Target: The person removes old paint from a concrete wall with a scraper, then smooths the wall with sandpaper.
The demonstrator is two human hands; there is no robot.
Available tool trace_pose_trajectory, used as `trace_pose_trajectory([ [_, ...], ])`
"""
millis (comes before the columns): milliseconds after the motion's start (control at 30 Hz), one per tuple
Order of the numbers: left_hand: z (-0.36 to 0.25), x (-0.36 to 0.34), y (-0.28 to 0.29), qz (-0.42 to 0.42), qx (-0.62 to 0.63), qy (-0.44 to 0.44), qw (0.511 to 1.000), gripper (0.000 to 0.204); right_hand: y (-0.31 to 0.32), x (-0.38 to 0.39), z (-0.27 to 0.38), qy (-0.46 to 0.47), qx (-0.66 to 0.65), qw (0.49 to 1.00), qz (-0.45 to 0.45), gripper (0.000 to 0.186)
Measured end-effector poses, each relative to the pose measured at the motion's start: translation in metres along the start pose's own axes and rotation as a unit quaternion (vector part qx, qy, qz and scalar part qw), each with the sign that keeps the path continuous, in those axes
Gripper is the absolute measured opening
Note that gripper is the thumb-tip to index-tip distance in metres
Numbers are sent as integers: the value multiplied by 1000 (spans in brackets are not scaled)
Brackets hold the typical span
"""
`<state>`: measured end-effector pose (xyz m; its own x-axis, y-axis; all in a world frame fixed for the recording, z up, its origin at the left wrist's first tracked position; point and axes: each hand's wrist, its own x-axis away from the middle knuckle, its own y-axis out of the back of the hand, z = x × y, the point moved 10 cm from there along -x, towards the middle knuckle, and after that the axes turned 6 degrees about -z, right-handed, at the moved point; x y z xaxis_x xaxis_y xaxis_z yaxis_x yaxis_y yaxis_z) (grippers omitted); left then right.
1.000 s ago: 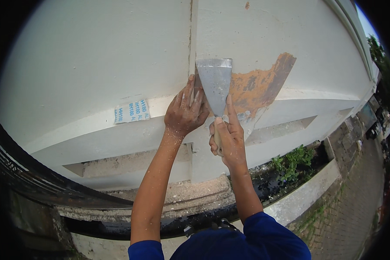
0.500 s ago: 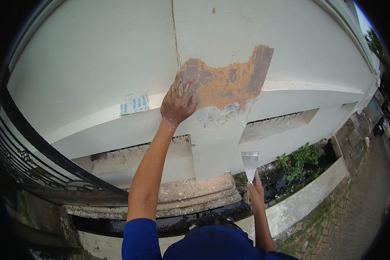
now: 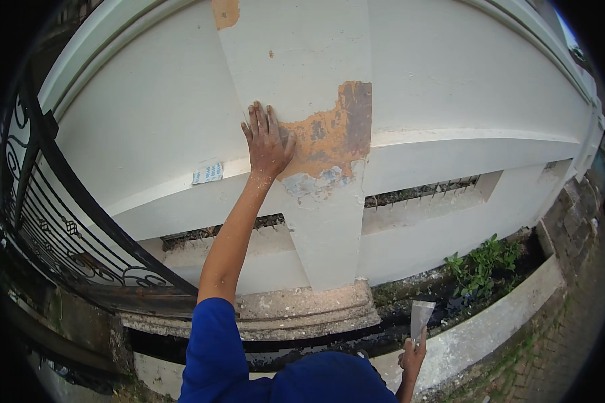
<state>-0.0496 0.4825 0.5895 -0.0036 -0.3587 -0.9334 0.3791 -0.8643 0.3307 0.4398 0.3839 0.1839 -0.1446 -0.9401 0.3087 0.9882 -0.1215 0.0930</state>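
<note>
We find the left hand (image 3: 269, 144) open, digits slightly apart, laid against the left edge of the pillar (image 3: 323, 248), beside the bare patch (image 3: 346, 134). We note the right hand (image 3: 411, 359) closed round the scraper (image 3: 421, 317), blade upward, beyond the pillar's lower right corner. We observe a paper slip (image 3: 208, 174) on the ledge (image 3: 165, 191), left of the pillar.

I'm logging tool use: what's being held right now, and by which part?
The right hand holds a metal scraper by its handle; the left hand, open against the wall, holds nothing.
</note>
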Motion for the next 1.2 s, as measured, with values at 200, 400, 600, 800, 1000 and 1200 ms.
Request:
trace_pose_trajectory([
  [200, -97, 71, -35, 144, 91, -110, 979, 72, 64, -37, 1, 42, 16, 997, -57, 63],
  [400, -158, 172, -58, 373, 301, -208, 853, 22, 108, -40, -15, 24, 4, 996, -90, 63],
  [600, -157, 111, -44, 277, 221, -232, 906, 11, 126, -33, -26, 8, -14, 993, -120, 63],
  [800, -140, 44, -6, 118, 151, -243, 951, 27, 120, -27, -25, 6, -20, 990, -138, 63],
  [1000, -95, -25, 17, 50, 72, -200, 976, 44, 108, -19, -11, 43, 5, 991, -130, 64],
  [1200, -15, -110, 52, -80, -2, -104, 991, 54, 84, 5, -1, 28, 4, 986, -161, 65],
])
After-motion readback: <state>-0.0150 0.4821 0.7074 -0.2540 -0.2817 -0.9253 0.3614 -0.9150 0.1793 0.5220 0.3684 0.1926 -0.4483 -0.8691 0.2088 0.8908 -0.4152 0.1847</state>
